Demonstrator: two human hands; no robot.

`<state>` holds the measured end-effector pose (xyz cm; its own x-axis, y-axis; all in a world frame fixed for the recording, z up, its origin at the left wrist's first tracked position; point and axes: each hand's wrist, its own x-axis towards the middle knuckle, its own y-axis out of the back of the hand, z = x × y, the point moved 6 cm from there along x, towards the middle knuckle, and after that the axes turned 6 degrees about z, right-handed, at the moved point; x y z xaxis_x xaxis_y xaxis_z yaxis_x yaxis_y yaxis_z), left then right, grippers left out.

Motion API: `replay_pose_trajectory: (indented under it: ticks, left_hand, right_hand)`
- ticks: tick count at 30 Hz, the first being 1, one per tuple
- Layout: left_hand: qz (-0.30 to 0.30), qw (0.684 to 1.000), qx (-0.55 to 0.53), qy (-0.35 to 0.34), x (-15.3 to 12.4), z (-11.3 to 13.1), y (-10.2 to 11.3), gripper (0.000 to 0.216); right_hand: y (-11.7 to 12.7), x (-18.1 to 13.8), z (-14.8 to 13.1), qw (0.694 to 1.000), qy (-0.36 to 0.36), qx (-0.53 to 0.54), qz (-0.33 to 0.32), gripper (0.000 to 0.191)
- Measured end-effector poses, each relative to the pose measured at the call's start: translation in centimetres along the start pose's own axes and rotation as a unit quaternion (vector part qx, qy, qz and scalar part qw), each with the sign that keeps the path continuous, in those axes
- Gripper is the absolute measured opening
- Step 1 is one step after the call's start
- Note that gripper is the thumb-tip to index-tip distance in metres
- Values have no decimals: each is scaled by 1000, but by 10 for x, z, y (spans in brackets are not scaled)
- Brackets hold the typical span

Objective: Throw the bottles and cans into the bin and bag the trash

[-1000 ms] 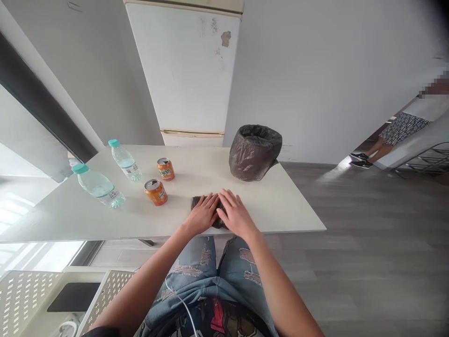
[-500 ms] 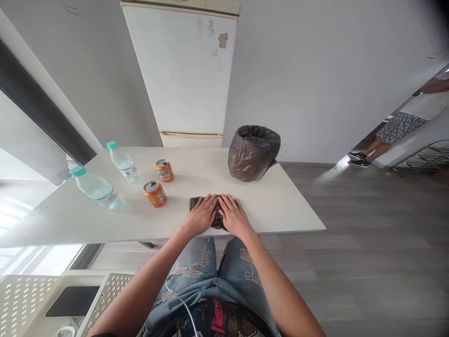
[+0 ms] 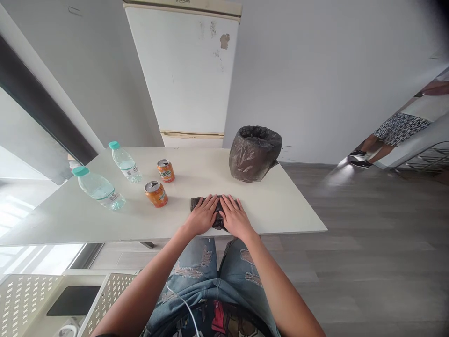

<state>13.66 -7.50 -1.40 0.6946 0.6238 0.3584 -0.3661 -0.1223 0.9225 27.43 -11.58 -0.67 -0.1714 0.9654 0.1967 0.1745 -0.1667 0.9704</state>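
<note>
A folded black plastic bag (image 3: 218,223) lies on the white table near its front edge. My left hand (image 3: 203,215) rests flat on the bag's left part, fingers stretched out. On the right part lies my right hand (image 3: 235,216), also flat, with its fingers extended. The hands nearly meet in the middle and cover much of the bag. Farther back on the right stands a bin (image 3: 250,161) lined with a dark plastic bag, its opening upward.
Two orange cans (image 3: 156,194) and two clear bottles (image 3: 101,191) with teal caps stand on the table's (image 3: 189,171) left side. Behind it is a white fridge (image 3: 182,70). A plastic basket (image 3: 31,299) sits at lower left. A person (image 3: 400,126) stands in the doorway at right.
Both hands stay flat on the folded bag with no clear movement. The view has shifted slightly, and the person in the doorway has changed stance a little.
</note>
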Motion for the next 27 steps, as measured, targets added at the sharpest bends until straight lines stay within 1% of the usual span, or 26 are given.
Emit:
replay_pose_trajectory:
  ticks: [2,3,5,7,8,10,12,14,16,19,21,22,23,24,27]
  left_hand:
    - [13,1000,-19,2,2,-2,5,61]
    - [30,999,-32,7,2,-3,11,61]
    - [81,995,-57,21,1,-2,28,57]
    - [130,989,-73,16,-5,9,46,52]
    - [141,987,-76,7,-10,18,52,49]
    - [127,989,-74,-5,-20,39,56,44]
    - [89,994,-61,1,-31,55,51,43]
    - [55,997,-54,9,-40,61,43,47]
    - [34,997,-62,0,-47,58,40,51]
    - [10,997,-79,-24,-56,43,42,57]
    - [2,997,-77,-28,-61,32,46,55]
    - [2,997,-74,-28,-64,27,48,56]
    - [3,997,-74,-27,-66,24,49,58]
    - [6,997,-77,-28,-67,22,49,61]
    - [13,994,-104,-41,-71,22,46,69]
  right_hand:
    - [1,0,-1,1000,-2,6,12,63]
    - [1,-1,-1,1000,-4,11,22,63]
    - [4,-2,-1,998,-14,25,50,62]
    - [10,-3,3,994,-31,44,95,61]
    - [14,-5,6,989,-42,59,127,60]
    - [24,-10,13,974,-63,98,192,56]
    - [31,-17,19,962,-84,133,225,50]
    - [35,-27,20,960,-103,150,214,45]
    - [40,-39,13,963,-102,175,177,40]
    - [49,-57,-3,964,-48,242,102,31]
    - [58,-65,-5,962,-18,258,86,27]
    - [62,-66,-3,964,-4,252,88,28]
    - [65,-66,0,967,15,240,89,36]
    - [67,-65,2,970,43,225,80,48]
    - [59,-60,6,974,141,178,1,87]
